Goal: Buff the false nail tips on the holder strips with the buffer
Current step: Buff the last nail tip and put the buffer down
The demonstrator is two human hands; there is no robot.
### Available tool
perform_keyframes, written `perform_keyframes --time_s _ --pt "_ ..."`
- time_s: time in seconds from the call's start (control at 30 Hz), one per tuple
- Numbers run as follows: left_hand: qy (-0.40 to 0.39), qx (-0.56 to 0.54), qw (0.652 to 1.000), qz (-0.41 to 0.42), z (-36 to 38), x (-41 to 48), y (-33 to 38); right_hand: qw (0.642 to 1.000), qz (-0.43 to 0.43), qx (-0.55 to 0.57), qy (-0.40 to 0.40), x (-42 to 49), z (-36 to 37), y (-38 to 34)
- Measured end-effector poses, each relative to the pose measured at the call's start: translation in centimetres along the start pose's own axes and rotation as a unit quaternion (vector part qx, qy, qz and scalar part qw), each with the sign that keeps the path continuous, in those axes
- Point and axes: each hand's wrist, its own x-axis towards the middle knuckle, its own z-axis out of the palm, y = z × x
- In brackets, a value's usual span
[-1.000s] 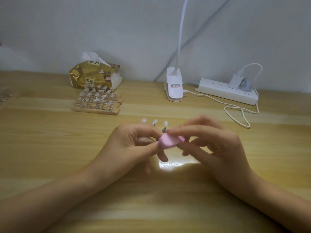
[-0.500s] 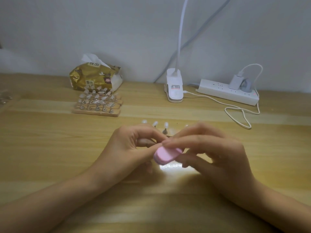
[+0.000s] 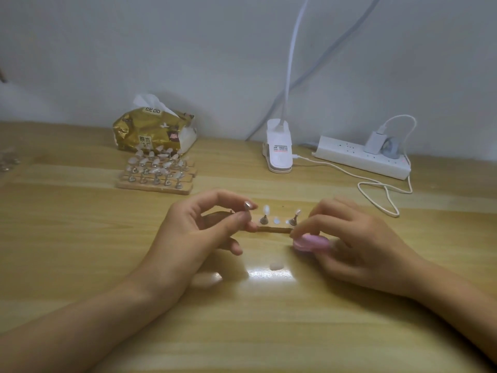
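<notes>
A wooden holder strip [image 3: 273, 229] lies on the table between my hands, with small metal stands carrying pale nail tips [image 3: 266, 210]. My left hand [image 3: 196, 232] pinches one metal stand [image 3: 247, 205] between thumb and forefinger, just above the strip's left end. My right hand [image 3: 357, 240] grips the pink buffer [image 3: 310, 243] low by the strip's right end. One loose nail tip [image 3: 277, 266] lies on the table in front of the strip, in the lamp's glare.
Several more holder strips with nail tips [image 3: 157, 170] sit at the back left before a gold tissue pack [image 3: 153, 133]. A white clip lamp [image 3: 279, 146], a power strip [image 3: 363, 157] and a looped white cable [image 3: 382, 195] stand at the back right.
My hands have drawn apart. The buffer moved right and down with my right hand, uncovering the strip. A loose nail tip now lies on the table.
</notes>
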Motion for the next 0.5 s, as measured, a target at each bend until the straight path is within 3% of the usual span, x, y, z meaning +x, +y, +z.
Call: perform_keyframes --time_s 0.1,0.2,0.37,0.5 --pt "-0.004 -0.011 1.000 -0.005 0.0 0.1 0.0 0.996 0.010 -0.082 0.023 -0.1 0.2 -0.1" --pt "-0.020 -0.012 1.000 0.000 0.3 -0.1 0.0 0.996 -0.012 -0.073 0.055 0.1 0.1 -1.3" --pt "-0.030 0.008 1.000 -0.007 0.6 -0.1 0.2 0.998 -0.014 -0.066 -0.002 1.0 1.0 -3.9" --pt "-0.045 0.023 0.998 -0.030 0.7 -0.1 0.2 0.998 -0.009 -0.070 0.001 1.2 1.3 -4.1"
